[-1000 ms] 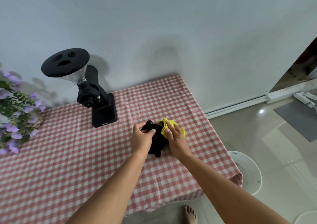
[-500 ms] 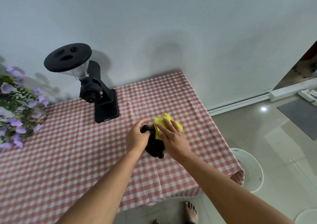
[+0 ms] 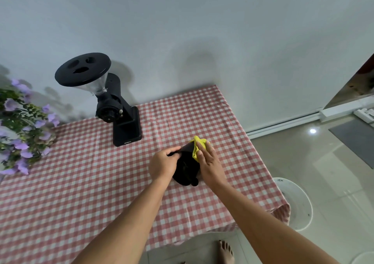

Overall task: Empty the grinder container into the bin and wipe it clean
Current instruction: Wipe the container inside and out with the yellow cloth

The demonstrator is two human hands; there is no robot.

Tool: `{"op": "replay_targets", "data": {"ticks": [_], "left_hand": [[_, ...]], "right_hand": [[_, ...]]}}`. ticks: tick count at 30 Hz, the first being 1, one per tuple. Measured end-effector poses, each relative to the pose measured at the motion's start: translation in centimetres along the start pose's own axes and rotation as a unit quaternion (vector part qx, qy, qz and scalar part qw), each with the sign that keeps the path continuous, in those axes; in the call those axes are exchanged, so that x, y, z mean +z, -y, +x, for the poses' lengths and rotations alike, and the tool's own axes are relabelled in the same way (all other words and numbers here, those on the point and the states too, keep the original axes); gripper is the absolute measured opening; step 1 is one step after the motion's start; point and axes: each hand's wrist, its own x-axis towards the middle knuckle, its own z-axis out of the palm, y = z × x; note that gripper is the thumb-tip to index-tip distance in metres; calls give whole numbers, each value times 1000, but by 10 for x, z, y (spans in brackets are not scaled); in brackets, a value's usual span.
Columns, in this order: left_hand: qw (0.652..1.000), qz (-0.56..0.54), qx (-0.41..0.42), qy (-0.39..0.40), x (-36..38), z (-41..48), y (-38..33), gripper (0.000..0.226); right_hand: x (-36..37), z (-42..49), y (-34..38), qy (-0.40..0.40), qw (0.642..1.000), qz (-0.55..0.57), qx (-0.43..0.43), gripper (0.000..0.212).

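At centre frame the black grinder container (image 3: 186, 167) lies tilted on the checked tablecloth (image 3: 81, 182) between both hands, its mouth toward the right hand (image 3: 208, 162), which presses a yellow cloth (image 3: 197, 145) there (left hand (image 3: 163, 164) clamps the opposite side).

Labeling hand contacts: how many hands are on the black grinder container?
2. Left hand grips the grinder container on its left side; right hand presses a yellow cloth against its right side, above the checked tablecloth.
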Motion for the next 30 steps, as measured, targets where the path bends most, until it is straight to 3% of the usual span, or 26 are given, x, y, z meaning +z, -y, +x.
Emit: {"op": "replay_targets", "data": {"ticks": [3,5,10,15,20,25,30], "left_hand": [[1000,-3,-14,-3,0,2,2,22],[1000,-6,-16,1,0,4,3,22],[999,-34,-25,5,0,6,5,22],[999,-9,-36,-4,-2,9,9,23],[999,-29,-37,-6,-1,7,5,25],[999,-13,-51,5,-3,14,10,25],[999,4,-38,15,1,12,1,28]], "right_hand": [[7,-7,7,26,990,-114,-74,45],[9,-9,0,18,986,-123,-111,44],[4,2,-1,-15,1000,25,3,46],[13,-6,5,21,991,-87,-101,44],[7,3,1,-14,1000,19,-9,48],[13,-9,4,24,988,-103,-113,48],[8,5,1,-22,999,11,-47,51]]}}
